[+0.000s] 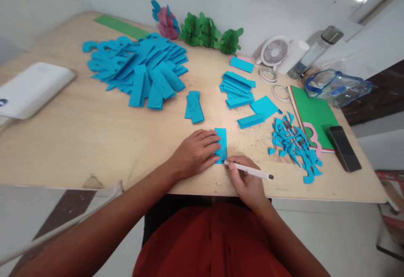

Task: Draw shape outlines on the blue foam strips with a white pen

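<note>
Here, the right hand (248, 180) has its grip closed around a white pen (255, 172), tip at a blue card (222, 145) near the surface's (126, 146) near edge. The left hand (196, 153) lies open, flat on that card. Far right: a clear bottle (313, 54) and transparent blue-edged bag (350, 87), contents unclear.

Left hand (202, 150) partly hides blue slip (223, 142); markings (223, 150) seem blurred.

Paper strip (223, 144): bright blue, dark curved lines. Pen (252, 171): white, dark end. Strip pile (135, 64): bright blue. Paper scraps (292, 141): matching blue. Scalloped cutout (314, 131): pale pink. Desk fan (275, 52): white. Smartphone (344, 148): black. Zip pouch (342, 89): clear, blue-trimmed. Tabletop (104, 146): pale wood-tan.
</note>
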A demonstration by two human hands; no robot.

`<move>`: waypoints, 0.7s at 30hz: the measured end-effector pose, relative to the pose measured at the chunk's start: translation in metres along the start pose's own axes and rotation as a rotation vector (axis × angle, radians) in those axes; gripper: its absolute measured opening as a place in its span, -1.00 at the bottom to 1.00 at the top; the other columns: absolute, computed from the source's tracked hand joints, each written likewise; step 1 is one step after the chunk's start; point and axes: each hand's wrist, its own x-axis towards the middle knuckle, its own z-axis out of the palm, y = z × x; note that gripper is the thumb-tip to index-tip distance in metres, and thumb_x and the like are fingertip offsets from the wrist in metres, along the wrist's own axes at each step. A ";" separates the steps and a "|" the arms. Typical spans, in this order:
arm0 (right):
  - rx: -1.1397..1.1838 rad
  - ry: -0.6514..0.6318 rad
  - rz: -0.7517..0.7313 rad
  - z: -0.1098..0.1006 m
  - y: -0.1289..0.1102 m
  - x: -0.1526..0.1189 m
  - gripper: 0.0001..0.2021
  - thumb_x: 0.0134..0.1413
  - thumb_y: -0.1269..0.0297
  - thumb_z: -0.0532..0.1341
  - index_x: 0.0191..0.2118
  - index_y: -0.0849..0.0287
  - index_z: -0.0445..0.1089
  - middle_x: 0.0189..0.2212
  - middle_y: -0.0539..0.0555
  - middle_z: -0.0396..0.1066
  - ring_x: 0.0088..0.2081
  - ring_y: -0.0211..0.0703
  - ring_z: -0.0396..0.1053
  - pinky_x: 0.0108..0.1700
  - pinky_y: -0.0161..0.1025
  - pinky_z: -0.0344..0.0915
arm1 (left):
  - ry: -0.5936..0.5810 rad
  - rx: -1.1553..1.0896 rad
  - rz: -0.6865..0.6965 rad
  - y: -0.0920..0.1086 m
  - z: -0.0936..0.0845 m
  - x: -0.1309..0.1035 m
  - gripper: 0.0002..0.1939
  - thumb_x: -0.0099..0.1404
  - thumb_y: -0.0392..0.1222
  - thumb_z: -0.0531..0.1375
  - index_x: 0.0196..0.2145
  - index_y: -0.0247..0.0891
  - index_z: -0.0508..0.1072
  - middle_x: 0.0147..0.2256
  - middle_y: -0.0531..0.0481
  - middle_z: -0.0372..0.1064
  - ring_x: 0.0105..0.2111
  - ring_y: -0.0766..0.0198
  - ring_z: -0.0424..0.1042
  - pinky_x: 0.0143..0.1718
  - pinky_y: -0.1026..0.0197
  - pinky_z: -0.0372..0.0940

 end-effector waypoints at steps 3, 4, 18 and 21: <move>0.007 0.000 0.001 0.000 0.000 0.000 -0.84 0.23 0.35 0.11 -0.26 0.13 0.45 -0.34 0.09 0.55 -0.29 -0.08 0.50 -0.21 -0.12 0.41 | 0.010 0.010 0.005 0.000 0.000 0.000 -0.81 0.38 -0.18 0.12 -0.17 -0.27 0.50 -0.01 -0.18 0.48 0.09 -0.03 0.38 0.10 -0.08 0.29; 0.008 0.003 0.002 0.000 0.000 0.000 -0.84 0.23 0.34 0.11 -0.26 0.13 0.45 -0.34 0.09 0.55 -0.29 -0.09 0.51 -0.21 -0.12 0.41 | 0.015 0.013 0.008 0.000 0.000 0.000 -0.81 0.38 -0.18 0.12 -0.17 -0.28 0.50 -0.02 -0.18 0.48 0.09 -0.03 0.38 0.09 -0.08 0.29; 0.001 0.013 0.003 0.001 0.001 -0.001 -0.85 0.22 0.35 0.12 -0.25 0.12 0.46 -0.33 0.09 0.56 -0.29 -0.08 0.51 -0.21 -0.11 0.42 | 0.013 0.014 0.008 0.000 0.001 0.000 -0.81 0.37 -0.17 0.12 -0.17 -0.26 0.50 -0.02 -0.17 0.48 0.09 -0.01 0.38 0.10 -0.07 0.29; -0.003 0.015 0.001 0.001 0.001 -0.001 -0.84 0.23 0.34 0.12 -0.26 0.12 0.46 -0.33 0.09 0.56 -0.29 -0.09 0.51 -0.20 -0.11 0.42 | 0.010 0.013 0.008 0.000 0.001 -0.001 -0.81 0.37 -0.17 0.13 -0.17 -0.26 0.50 -0.02 -0.17 0.48 0.10 -0.01 0.38 0.11 -0.07 0.28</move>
